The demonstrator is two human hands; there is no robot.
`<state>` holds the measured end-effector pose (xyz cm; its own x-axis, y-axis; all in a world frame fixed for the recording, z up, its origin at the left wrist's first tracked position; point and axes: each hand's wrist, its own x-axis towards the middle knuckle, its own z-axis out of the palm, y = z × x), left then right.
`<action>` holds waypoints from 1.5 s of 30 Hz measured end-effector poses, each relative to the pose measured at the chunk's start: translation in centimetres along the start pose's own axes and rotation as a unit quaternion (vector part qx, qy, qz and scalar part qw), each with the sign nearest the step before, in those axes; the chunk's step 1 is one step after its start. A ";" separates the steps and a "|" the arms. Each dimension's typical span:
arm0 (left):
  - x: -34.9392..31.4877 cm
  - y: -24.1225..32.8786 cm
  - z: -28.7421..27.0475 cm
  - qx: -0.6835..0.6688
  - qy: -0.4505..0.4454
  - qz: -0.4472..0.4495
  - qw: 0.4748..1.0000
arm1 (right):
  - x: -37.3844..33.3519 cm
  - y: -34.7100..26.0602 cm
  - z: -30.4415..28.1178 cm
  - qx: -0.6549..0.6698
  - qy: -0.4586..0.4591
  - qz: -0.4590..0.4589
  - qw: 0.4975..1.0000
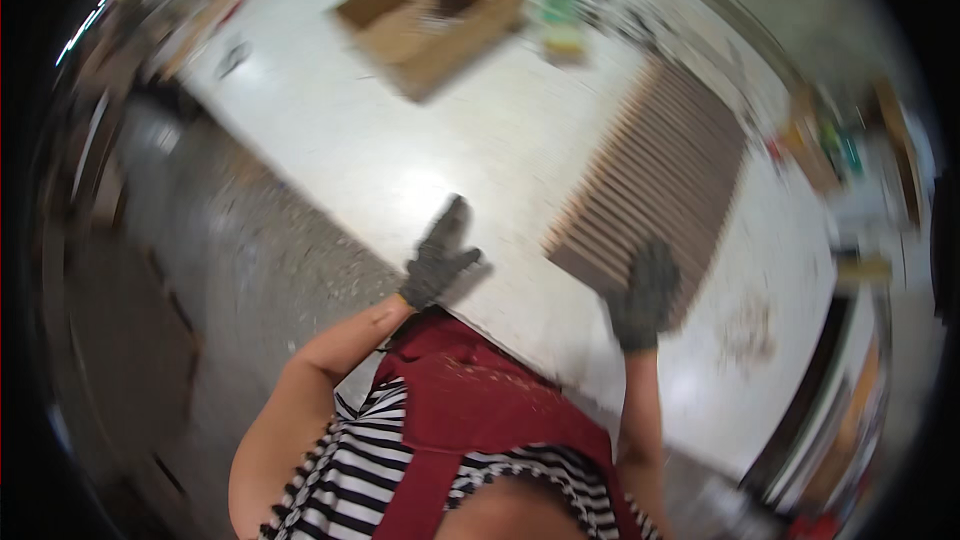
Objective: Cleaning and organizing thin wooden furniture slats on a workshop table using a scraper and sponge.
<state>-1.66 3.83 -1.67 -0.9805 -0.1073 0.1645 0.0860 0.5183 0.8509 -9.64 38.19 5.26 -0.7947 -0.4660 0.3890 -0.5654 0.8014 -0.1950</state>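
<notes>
Both my hands wear dark grey gloves. My left hand [440,255] is over the white tabletop [490,170] near its front edge, fingers stretched out and thumb apart, holding nothing. On the near end of a brown ribbed panel [665,170], or a row of slats laid side by side, rests my right hand [645,295]. Its fingers lie flat and pointing away from me. The slats look dark on top with lighter ends along the left side. Motion blur hides whether they are joined.
Toward the back stands an open cardboard box [430,25] with a dark brown object inside. Right of it is a green bottle [562,0] with a yellow lower part. Boards [835,400] lean beside the table's right edge. Grey floor [250,240] lies to the left.
</notes>
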 end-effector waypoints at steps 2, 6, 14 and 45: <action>-2.2 0.4 0.0 -0.358 0.063 -0.105 0.926 | 0.2 -4.0 -0.3 0.050 0.044 -0.015 0.998; -4.7 2.5 -3.2 -0.382 0.055 -0.211 0.898 | -1.6 -11.0 1.8 0.171 -0.016 -0.038 0.984; -13.8 0.6 -10.1 -0.283 0.302 -0.191 0.890 | 0.8 -21.7 6.1 0.420 -0.133 -0.249 0.862; -72.3 -9.5 4.0 -0.199 0.650 -0.649 0.341 | -9.8 -64.1 36.4 0.135 -0.751 -0.333 0.553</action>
<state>67.72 10.06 -23.60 0.6464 -0.4472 -0.6182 -0.0014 -0.8109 0.5851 26.34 -22.27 -18.79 0.4384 -0.5728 -0.6926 -0.6940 0.2739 -0.6658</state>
